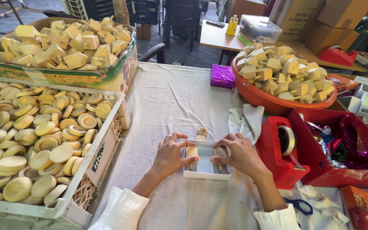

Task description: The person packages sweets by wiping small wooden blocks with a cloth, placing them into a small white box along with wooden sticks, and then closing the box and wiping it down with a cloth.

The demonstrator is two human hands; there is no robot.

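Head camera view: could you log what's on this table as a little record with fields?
surface: table under a white cloth
left hand: pressing a pale wooden piece into a small white box
right hand: holding a second wooden piece in the same box
left side: crate of round wooden discs
right side: red tape dispenser, orange bowl of wooden blocks

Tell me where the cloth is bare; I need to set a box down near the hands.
Bare cloth runs between the crate of discs and the orange bowl. Crowded right of the right hand: tape dispenser, red bin, scissors.
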